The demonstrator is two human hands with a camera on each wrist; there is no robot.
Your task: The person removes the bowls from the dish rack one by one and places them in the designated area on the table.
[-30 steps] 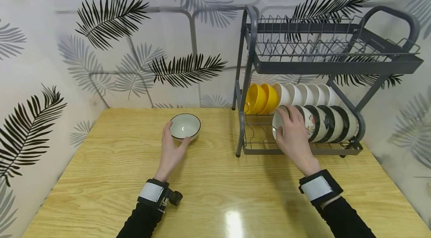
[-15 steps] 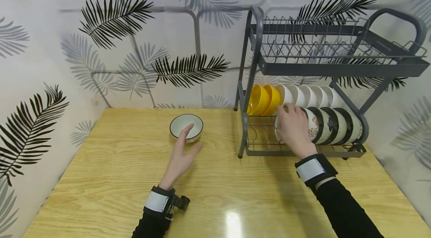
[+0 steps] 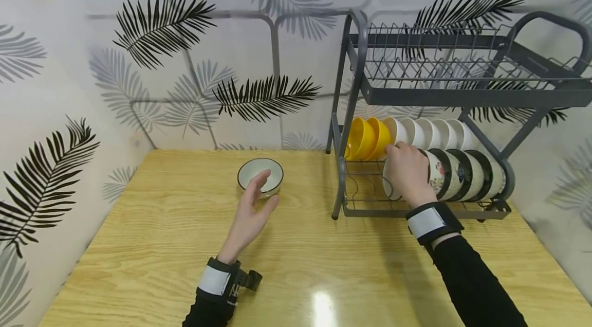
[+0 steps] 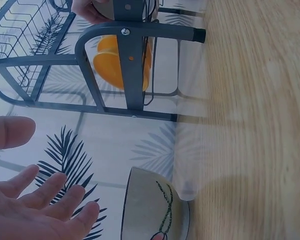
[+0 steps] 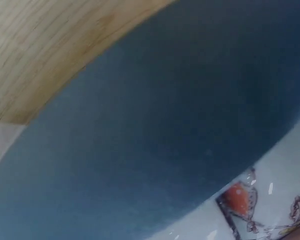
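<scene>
A small pale bowl with a dark rim [image 3: 260, 175] stands upright on the wooden table. Just in front of it hovers my left hand [image 3: 247, 216], fingers spread and holding nothing; the left wrist view shows a gap between these fingers and the bowl [image 4: 152, 205]. On the lower tier of the dish rack [image 3: 435, 213], my right hand [image 3: 409, 175] grips the leftmost front bowl [image 3: 391, 191], which stands on edge. The hand covers most of that bowl, and its fingertips are hidden. A broad dark band and a white surface with a red print [image 5: 240, 200] fill the right wrist view.
Behind the right hand stand yellow bowls [image 3: 361, 139] and several white bowls [image 3: 430, 134]. Several patterned bowls [image 3: 464, 175] lean in the front row to its right. The rack's upper tier [image 3: 476, 95] overhangs them. A patterned wall [image 3: 250, 49] closes off the back.
My left hand has let go of the small bowl and drawn slightly back and right. My right hand has turned further over the rack bowl. The head view has shifted slightly.
</scene>
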